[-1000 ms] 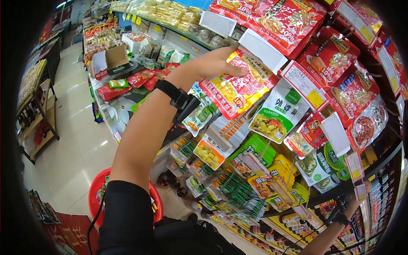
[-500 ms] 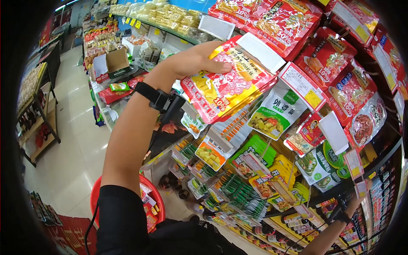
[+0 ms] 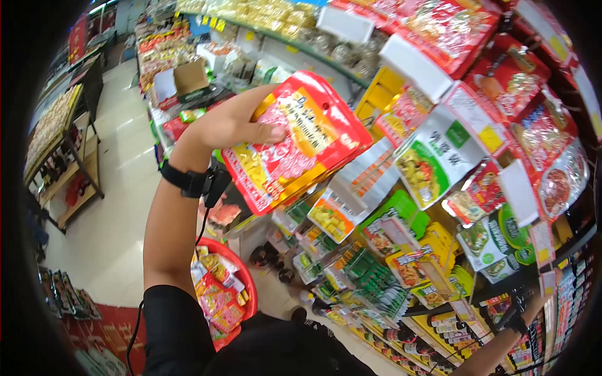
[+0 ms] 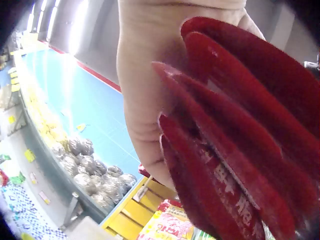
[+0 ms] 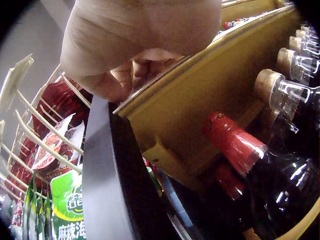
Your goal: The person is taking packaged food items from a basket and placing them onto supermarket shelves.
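Note:
My left hand (image 3: pixel 233 128) grips a stack of red and yellow food packets (image 3: pixel 307 135), thumb across the printed front. In the left wrist view several red packet edges (image 4: pixel 235 115) fan out below the palm. The stack is held in the air left of the hanging rack, where a white and green food pouch (image 3: pixel 433 156) hangs. Far to the right, my right hand (image 5: pixel 140 30) has its fingers curled over the shelf edge (image 5: pixel 165 82), by the corner of a black upright (image 5: pixel 102 175).
Below my left arm a red basket (image 3: pixel 250 285) holds several colourful packets. Red pouches (image 3: pixel 448 28) hang on the upper rack beside price tags (image 3: pixel 483 122). Dark bottles (image 5: pixel 280 185) stand behind the shelf's yellow panel. An aisle floor (image 3: pixel 116 200) runs along the left.
My left hand has drawn the packets away from the rack, left and slightly down. A yellow backing shows where they were. The basket's contents have come more into view; the right hand stays at the shelf.

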A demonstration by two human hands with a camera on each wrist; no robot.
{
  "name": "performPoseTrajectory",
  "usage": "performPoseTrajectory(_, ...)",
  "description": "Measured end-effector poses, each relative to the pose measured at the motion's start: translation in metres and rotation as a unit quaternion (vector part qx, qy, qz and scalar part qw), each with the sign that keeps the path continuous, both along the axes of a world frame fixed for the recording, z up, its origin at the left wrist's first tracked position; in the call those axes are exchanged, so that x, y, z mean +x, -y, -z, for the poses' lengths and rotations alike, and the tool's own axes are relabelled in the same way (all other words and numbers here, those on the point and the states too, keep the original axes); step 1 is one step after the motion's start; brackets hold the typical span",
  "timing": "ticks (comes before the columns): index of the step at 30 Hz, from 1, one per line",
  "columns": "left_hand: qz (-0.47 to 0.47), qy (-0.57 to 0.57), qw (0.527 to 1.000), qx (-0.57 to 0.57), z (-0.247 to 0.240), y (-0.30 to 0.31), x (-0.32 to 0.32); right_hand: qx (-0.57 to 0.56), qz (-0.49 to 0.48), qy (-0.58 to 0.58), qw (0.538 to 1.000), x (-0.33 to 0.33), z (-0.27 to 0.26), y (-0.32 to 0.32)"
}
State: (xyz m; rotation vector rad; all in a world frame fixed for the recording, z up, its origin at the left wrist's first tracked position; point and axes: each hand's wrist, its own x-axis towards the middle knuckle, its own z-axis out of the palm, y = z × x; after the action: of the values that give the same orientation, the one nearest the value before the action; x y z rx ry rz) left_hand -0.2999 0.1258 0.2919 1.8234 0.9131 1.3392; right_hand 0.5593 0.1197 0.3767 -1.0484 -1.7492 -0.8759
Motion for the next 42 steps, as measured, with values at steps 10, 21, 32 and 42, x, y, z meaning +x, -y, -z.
performPoseTrajectory(10,-0.109,0.114,0.942,-0.295,0.252,0.143,-0.041,0.001,0.103,0.043,0.994,-0.011,0.012,0.005)
performPoseTrajectory(21,-0.429,0.074,0.739,-0.514,0.574,0.243,-0.051,0.015,0.139,0.057,0.989,-0.012,0.012,0.016)
performPoseTrajectory(32,-0.377,0.157,0.892,-0.192,0.256,0.088,-0.049,0.146,0.119,-0.1,0.977,-0.086,0.036,0.075)
performPoseTrajectory(42,-0.141,-0.076,0.982,0.101,-0.021,-0.024,0.078,0.087,-0.062,-0.335,0.936,-0.215,0.053,0.077)
